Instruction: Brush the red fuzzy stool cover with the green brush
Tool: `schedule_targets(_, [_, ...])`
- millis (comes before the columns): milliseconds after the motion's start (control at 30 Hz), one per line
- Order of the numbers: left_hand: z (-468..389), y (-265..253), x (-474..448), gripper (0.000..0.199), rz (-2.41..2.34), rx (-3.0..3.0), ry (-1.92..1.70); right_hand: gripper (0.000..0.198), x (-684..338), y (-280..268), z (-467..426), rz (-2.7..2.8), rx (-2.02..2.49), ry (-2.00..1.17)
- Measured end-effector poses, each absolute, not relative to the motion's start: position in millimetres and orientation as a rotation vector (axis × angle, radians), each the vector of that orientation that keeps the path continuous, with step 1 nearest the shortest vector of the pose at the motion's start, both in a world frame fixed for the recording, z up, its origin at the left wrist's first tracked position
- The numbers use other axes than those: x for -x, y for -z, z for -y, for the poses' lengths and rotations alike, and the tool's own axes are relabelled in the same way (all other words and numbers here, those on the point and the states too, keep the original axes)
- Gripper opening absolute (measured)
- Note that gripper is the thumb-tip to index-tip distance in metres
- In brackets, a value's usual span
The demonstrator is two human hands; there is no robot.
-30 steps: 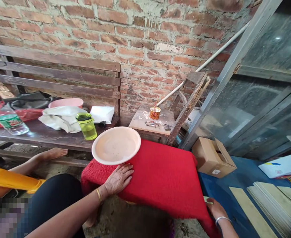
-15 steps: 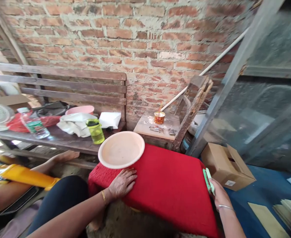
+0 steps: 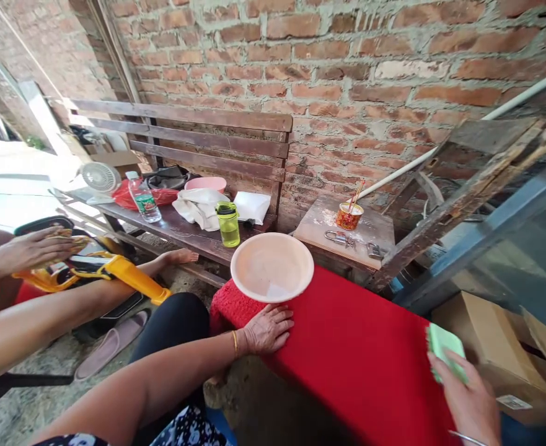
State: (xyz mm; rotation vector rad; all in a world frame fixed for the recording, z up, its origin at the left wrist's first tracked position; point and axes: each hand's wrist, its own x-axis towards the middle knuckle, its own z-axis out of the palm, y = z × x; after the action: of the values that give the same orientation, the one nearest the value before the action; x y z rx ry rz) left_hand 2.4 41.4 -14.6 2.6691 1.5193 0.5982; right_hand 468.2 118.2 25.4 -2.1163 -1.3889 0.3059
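Note:
A red cloth [image 3: 347,347] covers the low surface in front of me. My left hand [image 3: 268,328] lies flat on it near its front edge, fingers stretched out, just below a pale pink basin [image 3: 273,266]. The basin stands on the cloth's far left part with a little light patch in its bottom. At the right end of the cloth my right hand [image 3: 470,396] is closed around a light green scrubbing brush [image 3: 447,347]. The brush's smooth back shows, its bristles point left and are mostly hidden; the hand is slightly blurred.
A wooden bench [image 3: 184,226] holds a green bottle [image 3: 228,226], a water bottle [image 3: 146,201], white cloth and a small fan [image 3: 100,178]. Padlocks [image 3: 340,238] and a red cup [image 3: 349,215] are on a wooden chair. A cardboard box [image 3: 505,347] stands right. Another person's hand [image 3: 44,248] is left.
My view has swung left, so the scene sits further right and more of the other person shows. The brush has tilted, its back now facing me. My left hand stays on the cloth.

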Motion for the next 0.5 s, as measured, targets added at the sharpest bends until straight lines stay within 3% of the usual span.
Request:
schedule_targets(133, [-40.4,15.1,-3.0,0.031,-1.532,-2.683,-0.617,0.060,-350.7,-48.4,-148.5,1.656,1.911,-0.562])
schedule_targets(333, [-37.0,19.8,-3.5,0.031,-1.531,-2.792,-0.725,0.033,-221.4,-52.4,-191.0,2.077,1.816,-0.476])
schedule_targets(500, [-38.8,21.1,2.0,0.039,-1.509,-2.918,-0.731,0.032,-186.0,-44.0,-212.0,2.172,1.762,-0.454])
